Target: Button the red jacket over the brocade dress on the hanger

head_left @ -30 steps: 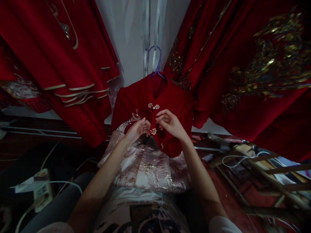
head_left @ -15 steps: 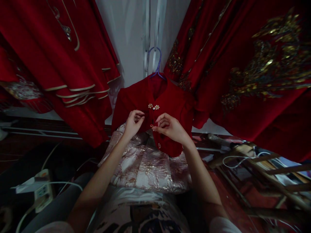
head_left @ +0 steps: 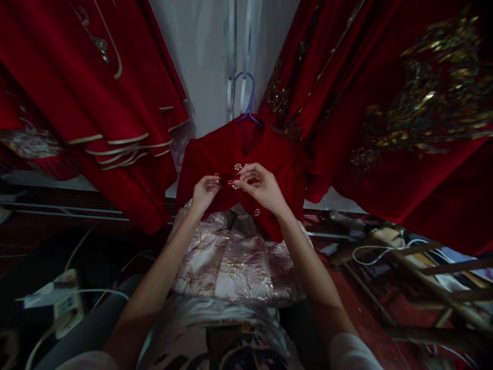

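A red jacket (head_left: 204, 149) hangs in front of me on a purple hanger (head_left: 251, 97), over pink and silver brocade fabric (head_left: 231, 257). Beaded flower ornaments (head_left: 238, 167) run down its front, and one lower flower button (head_left: 257, 212) shows on the right panel. My right hand (head_left: 265, 189) is closed in a pinch on a small orange button loop (head_left: 231, 183) at the front edge. On the opposite panel, my left hand (head_left: 206, 193) pinches the jacket's edge, with a small beaded button (head_left: 216, 175) at its fingertips.
Red garments with pale piping (head_left: 127, 103) hang at left; a red garment with gold sequins (head_left: 423, 103) hangs at right. A power strip (head_left: 68, 303) with cords lies lower left. A wooden rack (head_left: 423, 288) with a white cable stands lower right.
My right hand has moved up and left with the loop, drawing the right panel across. My left hand has shifted slightly left and now grips the other panel's edge near a beaded button.
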